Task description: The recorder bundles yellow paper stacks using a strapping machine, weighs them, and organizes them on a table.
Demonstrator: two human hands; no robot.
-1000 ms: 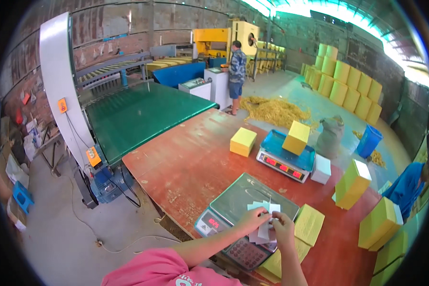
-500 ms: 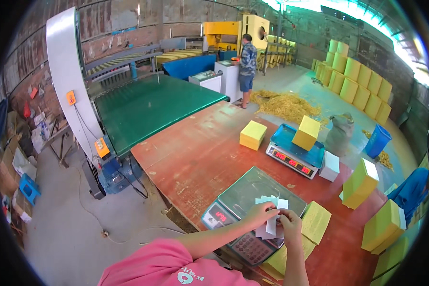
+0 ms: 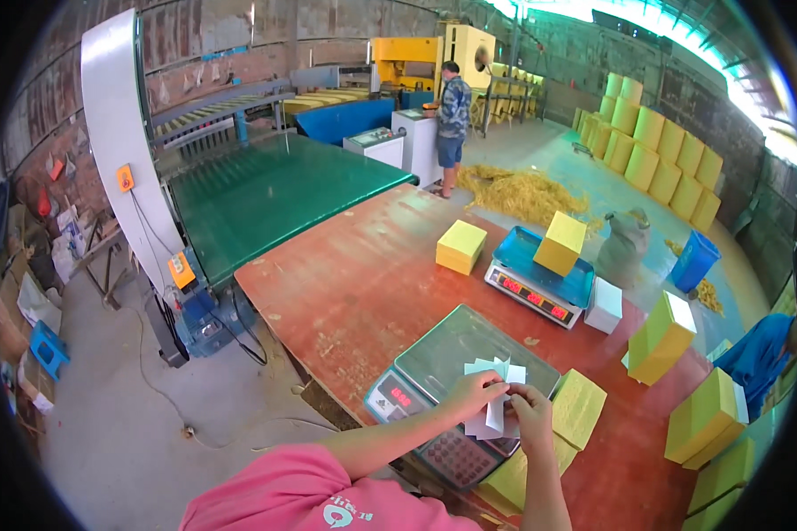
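Observation:
White paper slips (image 3: 494, 418) overlap at odd angles above the near weighing scale (image 3: 441, 347), partly hidden by my hands. My left hand (image 3: 475, 395) reaches in from the left, its fingers pinched at the upper edge of a narrow slip. On the other side of that slip is my right hand (image 3: 531, 416), its thumb and fingertips closed at the edge of the papers. The scale has a clear flat top, a lit red display and a keypad below the papers. Yellow paper stacks (image 3: 577, 407) lie against its right side.
A second scale (image 3: 531, 296) with a blue tray bears a yellow block (image 3: 561, 242); a white block (image 3: 604, 305) stands beside it. More yellow stacks (image 3: 661, 341) line the right. A green conveyor (image 3: 283, 203) adjoins the red table (image 3: 328, 310). One person stands beyond; a blue-clothed person is right.
The view has shifted slightly, so everything sits a little farther left. My hands keep hold of the slips, with small finger movements. The red display reading differs.

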